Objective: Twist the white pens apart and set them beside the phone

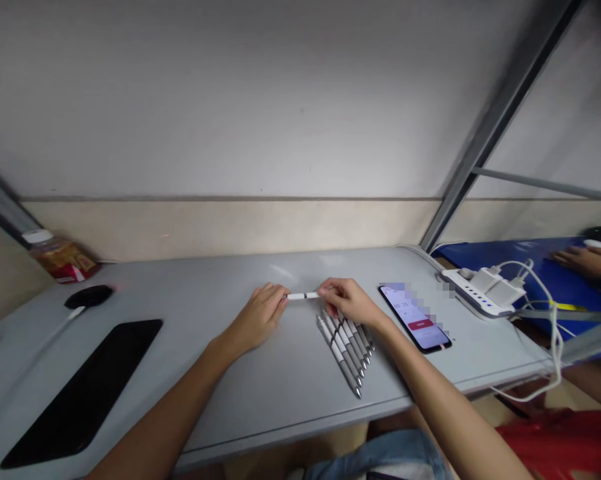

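A white pen with a dark band (303, 296) is held level between my two hands, above the grey table. Its left end is pinched in the closed fingers of my left hand (266, 313). The fingertips of my right hand (349, 301) grip the other end. Just below my right hand, several white and grey pens (344, 353) lie side by side in a slanted row, tips toward the table's front edge. My right hand partly hides their upper ends.
A lit phone (414, 317) and a white power strip (475, 293) with cables are at the right. On the left lie a black slab (85, 393), a round black charger (89, 297) and a bottle (61, 257). Another person's hand (587, 260) rests over a blue surface (520, 267).
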Demonstrator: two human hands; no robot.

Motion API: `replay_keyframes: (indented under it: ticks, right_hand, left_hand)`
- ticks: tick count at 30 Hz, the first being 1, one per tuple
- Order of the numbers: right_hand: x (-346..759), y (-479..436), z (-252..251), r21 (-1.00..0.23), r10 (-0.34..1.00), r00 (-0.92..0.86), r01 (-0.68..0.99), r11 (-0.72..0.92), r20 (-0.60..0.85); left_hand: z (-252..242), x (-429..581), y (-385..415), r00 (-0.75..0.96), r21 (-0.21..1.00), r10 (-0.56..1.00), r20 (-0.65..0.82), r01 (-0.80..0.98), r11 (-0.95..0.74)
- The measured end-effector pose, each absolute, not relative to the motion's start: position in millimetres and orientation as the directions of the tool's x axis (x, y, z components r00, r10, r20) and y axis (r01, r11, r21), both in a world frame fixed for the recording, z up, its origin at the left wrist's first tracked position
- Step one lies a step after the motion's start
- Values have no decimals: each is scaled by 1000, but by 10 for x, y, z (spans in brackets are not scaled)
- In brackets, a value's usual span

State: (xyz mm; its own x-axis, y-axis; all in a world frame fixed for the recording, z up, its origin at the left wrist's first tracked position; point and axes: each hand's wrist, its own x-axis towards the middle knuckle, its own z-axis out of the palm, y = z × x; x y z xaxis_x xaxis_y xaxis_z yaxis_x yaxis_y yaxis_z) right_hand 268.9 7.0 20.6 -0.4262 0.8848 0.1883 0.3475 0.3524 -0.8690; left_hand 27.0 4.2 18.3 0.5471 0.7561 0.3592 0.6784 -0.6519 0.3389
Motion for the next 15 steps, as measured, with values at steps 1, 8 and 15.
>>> replay_keyframes:
  ticks: [1,8,15]
  right_hand:
    - [2686,73,206,-865,888,-429,370,339,164]
    - [2669,41,257,-727,826,-403,412,549,395]
    - [2602,12,237,-655,849,-411,547,521,332]
  left_hand:
    - [181,271,40,546,339,756,362,678,-652]
    - [153,236,71,547,332,755,361,681,-652]
    - [131,216,103,566,254,747,349,710,-657]
